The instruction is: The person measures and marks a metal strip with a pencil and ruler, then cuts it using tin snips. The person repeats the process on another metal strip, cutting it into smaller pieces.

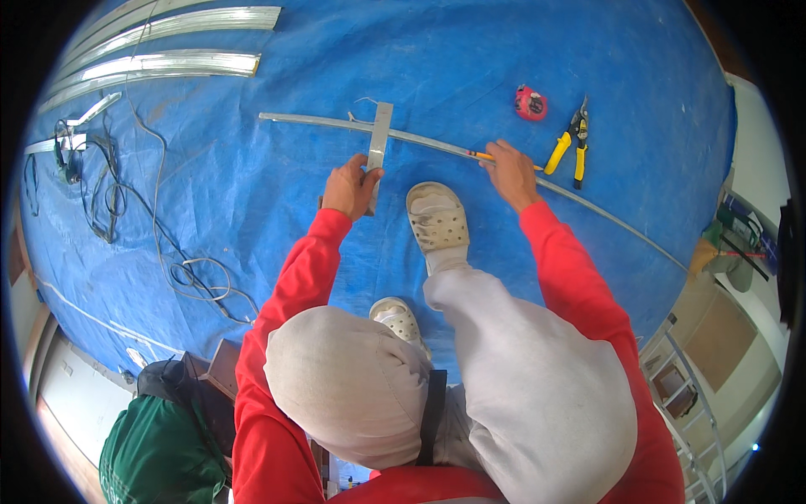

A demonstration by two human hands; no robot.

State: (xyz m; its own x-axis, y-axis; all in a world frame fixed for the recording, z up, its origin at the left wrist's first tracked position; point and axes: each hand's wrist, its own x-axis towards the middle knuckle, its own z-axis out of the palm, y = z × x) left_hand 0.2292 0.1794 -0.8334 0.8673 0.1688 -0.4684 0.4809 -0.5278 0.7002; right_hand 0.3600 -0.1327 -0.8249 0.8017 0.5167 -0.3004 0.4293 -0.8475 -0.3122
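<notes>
Left hand (348, 186) pinches the flat metal bar (382, 123) between thumb and fingers, setting it crosswise over the long metal strip (311, 120) on the blue tarp (470, 59), seemingly to keep it steady there. And the right hand (510, 172) closes round a pencil (482, 155) along the strip; whether it grips the strip too, I can't tell. Tape measure (531, 102) and yellow-handled snips (580, 160) lie to the right, probably for easy reach.
</notes>
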